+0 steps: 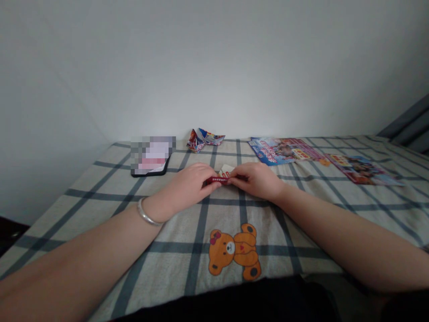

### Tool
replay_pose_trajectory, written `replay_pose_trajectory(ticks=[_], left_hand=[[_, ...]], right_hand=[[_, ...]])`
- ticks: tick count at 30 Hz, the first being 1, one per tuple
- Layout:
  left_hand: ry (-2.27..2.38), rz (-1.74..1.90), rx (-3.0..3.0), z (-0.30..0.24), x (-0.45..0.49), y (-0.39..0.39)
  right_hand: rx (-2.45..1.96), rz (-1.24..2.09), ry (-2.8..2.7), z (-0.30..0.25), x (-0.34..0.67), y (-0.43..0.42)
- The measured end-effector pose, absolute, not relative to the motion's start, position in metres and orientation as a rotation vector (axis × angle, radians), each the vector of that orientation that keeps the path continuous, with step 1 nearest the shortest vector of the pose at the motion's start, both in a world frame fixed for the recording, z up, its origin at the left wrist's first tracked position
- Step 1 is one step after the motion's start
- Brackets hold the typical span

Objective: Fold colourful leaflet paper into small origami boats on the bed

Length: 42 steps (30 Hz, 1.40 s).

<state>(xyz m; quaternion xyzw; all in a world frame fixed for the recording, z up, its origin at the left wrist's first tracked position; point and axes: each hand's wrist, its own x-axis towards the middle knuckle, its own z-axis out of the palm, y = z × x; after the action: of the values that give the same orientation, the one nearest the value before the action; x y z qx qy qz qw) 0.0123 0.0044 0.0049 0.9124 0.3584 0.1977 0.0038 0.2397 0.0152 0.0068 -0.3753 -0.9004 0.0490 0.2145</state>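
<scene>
A small sheet of paper (224,171), pale with red print and a folded dark red edge, lies between my two hands at the middle of the bed-like surface. My left hand (196,180) pinches its left end between thumb and fingers; a silver bangle circles that wrist. On the other end, my right hand (256,179) is closed with thumb and fingertips on the red fold. Much of the paper is hidden under the fingers. Just beyond the hands stands a folded colourful paper shape (205,139) with pointed corners.
A phone (152,156), its screen blurred, lies at the back left. Printed colourful sheets (284,150) and another printed sheet (363,170) lie flat at the right. The checked cloth (181,264) with a printed bear (234,251) covers the surface up to the wall (214,67).
</scene>
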Motion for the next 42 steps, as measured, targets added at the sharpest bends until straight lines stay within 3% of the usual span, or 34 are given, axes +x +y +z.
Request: replay_pose_trajectory(ticks=[30,42], left_hand=[[1.272,0.550,2.747,0.008,0.019,0.010],[1.188,0.682,2.820,0.000,0.018,0.007]], right_hand=[[-1.261,-0.145,-2.491,0.003,0.230,0.028],[-1.251,-0.096,-2.493,0.002,0.229,0.030]])
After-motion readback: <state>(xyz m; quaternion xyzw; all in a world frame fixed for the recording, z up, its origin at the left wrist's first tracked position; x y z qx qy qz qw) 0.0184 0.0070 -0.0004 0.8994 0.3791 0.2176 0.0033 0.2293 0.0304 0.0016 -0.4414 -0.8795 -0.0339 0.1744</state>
